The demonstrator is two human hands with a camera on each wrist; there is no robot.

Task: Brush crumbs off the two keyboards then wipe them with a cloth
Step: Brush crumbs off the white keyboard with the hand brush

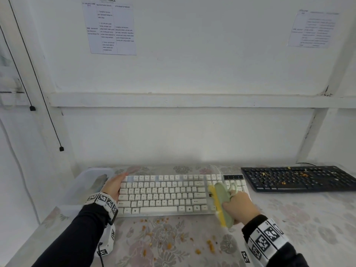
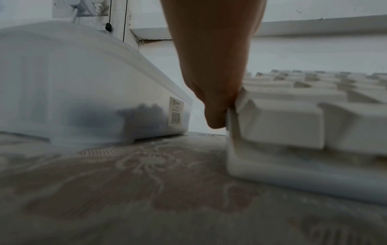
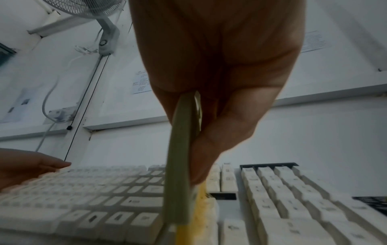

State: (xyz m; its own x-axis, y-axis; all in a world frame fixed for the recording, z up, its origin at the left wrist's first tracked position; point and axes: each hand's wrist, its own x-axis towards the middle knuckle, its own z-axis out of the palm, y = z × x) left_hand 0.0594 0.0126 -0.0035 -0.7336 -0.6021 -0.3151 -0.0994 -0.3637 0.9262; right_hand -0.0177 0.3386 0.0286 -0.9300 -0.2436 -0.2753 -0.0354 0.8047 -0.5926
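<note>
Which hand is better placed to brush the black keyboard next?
Right. The right hand already grips the brush and is nearer the crumb-strewn black keyboard. The left hand steadies the white keyboard's far end.

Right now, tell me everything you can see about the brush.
The brush has a pale green handle, plastic by its look, and yellow bristles along one edge. The right hand grips it, bristles facing left, near the arrow keys of the white keyboard. It is motion-blurred, so bristle contact is unclear.
</note>
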